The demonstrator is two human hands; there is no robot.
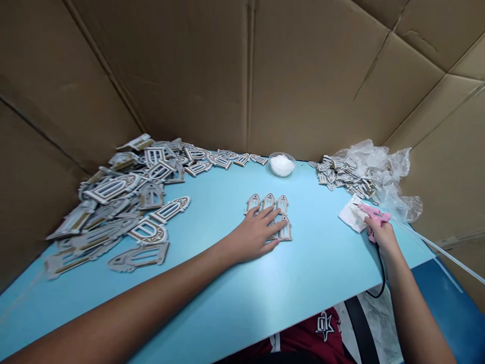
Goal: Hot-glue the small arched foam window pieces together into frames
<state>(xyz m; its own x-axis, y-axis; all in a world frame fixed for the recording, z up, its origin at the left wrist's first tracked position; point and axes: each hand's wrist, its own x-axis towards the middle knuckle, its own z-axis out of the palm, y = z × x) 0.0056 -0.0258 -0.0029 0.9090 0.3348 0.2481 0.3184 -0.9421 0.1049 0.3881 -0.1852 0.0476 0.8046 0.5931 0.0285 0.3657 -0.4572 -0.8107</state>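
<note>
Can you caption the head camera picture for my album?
Left hand on small arches, right hand holding a pink glue gun.

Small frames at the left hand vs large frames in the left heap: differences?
Small frames are laid out neatly, all pointing away; large frames overlap at mixed angles. Left hand rests on the small frames; no hand touches the large frames. Both: arched, openwork, gold-brown trim.

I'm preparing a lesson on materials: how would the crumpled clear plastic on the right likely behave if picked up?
The clear plastic would probably sag and change shape, since it lies in loose, irregular folds. It looks thin and see-through, so it is likely light for its bulk.
</note>
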